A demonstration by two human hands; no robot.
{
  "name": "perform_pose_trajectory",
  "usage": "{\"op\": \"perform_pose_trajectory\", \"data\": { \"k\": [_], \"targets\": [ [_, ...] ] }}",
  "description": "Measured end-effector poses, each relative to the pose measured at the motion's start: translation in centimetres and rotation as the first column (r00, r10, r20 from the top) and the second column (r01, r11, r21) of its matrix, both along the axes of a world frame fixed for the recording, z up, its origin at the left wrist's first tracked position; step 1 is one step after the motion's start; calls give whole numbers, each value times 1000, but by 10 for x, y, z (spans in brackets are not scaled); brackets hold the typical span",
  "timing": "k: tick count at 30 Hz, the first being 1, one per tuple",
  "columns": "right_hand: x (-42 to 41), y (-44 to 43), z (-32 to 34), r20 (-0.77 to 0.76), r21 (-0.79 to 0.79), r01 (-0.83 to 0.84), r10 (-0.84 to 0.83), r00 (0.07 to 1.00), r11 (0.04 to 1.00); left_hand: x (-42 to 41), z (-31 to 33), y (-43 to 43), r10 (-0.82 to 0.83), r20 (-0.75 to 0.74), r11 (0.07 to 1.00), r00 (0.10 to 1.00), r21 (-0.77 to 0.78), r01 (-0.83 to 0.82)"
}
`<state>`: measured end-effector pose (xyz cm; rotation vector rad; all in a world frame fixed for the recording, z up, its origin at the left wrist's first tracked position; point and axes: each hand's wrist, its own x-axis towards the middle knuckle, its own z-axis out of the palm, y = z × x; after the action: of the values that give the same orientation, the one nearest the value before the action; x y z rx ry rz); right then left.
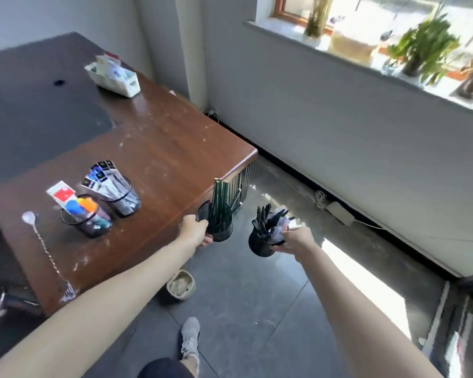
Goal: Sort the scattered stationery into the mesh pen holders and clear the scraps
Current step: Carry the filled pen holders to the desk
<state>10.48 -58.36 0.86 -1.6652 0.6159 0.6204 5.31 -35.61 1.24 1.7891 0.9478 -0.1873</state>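
your left hand (193,230) grips the pencil holder (221,227) at its rim, fingers curled round it, just off the table (175,148) edge; green pencils stand in it; your right hand (295,240) grips the pen holder (260,245) from its right side, over the floor, near the pencil holder but apart; a marker holder (89,222) and a packet holder (123,200) stand side by side on the table; a spoon (29,217) lies left of them; a bowl (180,285) sits on the floor.
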Motion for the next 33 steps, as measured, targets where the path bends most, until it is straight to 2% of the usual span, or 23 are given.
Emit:
{"op": "perform_pose_trajectory", "data": {
  "k": [2, 6, 9, 13, 16, 23, 33],
  "targets": [
    [11, 30, 12, 10, -27, -56, 56, 998, 998, 0, 8, 30, 73, 34, 997, 997, 3, -74],
    [35, 88, 31, -5, -90, -66, 66, 998, 994, 16, 9, 83, 226, 90, 974, 970, -37, -224],
    [55, 128, 37, -18, -126, -101, 100, 995, 987, 34, 5, 112, 324, 97, 943, 941, -120, -312],
    [86, 178, 28, -5, -159, -122, 123, 992, 980, 58, -2, 148, 428, 79, 900, 900, -125, -417],
    [95, 204, 25, -34, -221, -94, 89, 995, 971, 74, -6, 156, 491, 61, 867, 869, -132, -481],
    [132, 235, 27, -46, -217, -110, 103, 994, 970, 107, -21, 155, 631, 12, 768, 775, -152, -623],
    [198, 270, 25, -65, -150, -307, 300, 952, 940, 137, -50, 162, 815, -18, 570, 578, -149, -808]
  ]
}}
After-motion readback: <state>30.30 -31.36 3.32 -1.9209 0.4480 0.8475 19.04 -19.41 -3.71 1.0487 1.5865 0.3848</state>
